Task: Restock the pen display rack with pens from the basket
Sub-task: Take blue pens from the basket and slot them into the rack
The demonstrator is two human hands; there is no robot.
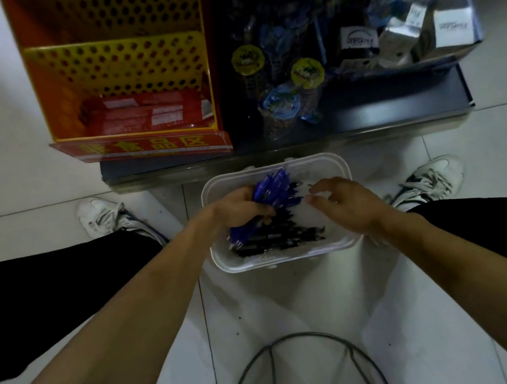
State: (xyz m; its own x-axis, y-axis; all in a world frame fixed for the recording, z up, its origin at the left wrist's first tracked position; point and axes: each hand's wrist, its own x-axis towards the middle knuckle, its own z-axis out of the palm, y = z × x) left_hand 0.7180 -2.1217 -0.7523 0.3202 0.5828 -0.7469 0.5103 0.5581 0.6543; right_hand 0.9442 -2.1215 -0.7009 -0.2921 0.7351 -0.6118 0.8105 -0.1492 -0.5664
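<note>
The left hand (241, 208) is gripping a bundle of blue plastic pens (270, 189) over the white plastic basket (288, 257); the right hand (342, 203) is hovering beside them, fingers loose, holding nothing.

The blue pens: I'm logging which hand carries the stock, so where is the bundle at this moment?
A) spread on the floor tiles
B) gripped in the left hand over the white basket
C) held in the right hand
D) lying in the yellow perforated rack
B: the left hand curls round the bundle of blue pens above the white basket, while the right hand holds nothing.
</note>
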